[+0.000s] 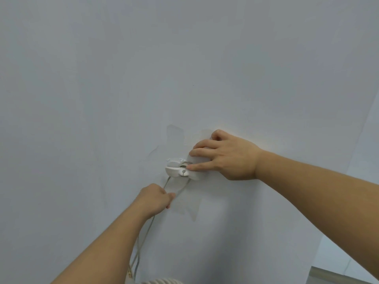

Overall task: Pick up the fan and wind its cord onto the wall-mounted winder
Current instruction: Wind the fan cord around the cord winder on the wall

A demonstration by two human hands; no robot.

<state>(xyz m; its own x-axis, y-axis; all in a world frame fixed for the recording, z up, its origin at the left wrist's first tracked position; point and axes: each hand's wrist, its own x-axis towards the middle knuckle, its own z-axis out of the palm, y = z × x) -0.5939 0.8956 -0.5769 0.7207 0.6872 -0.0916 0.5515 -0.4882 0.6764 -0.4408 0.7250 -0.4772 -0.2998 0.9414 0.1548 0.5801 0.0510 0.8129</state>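
A small white winder (178, 168) is fixed to the pale wall. Grey cord shows in the slot between its two halves. My right hand (225, 155) rests against the wall beside it, thumb and forefinger touching the winder's right end. A grey-white cord (167, 182) drops from the winder's left side into my left hand (156, 198), which is closed on it just below. The cord runs on down along my left forearm. A sliver of the white fan (162, 281) shows at the bottom edge.
The wall (184, 68) fills nearly the whole view, with patched or peeled paint areas (174, 134) around the winder. A wall corner and a strip of skirting (336, 276) appear at the lower right.
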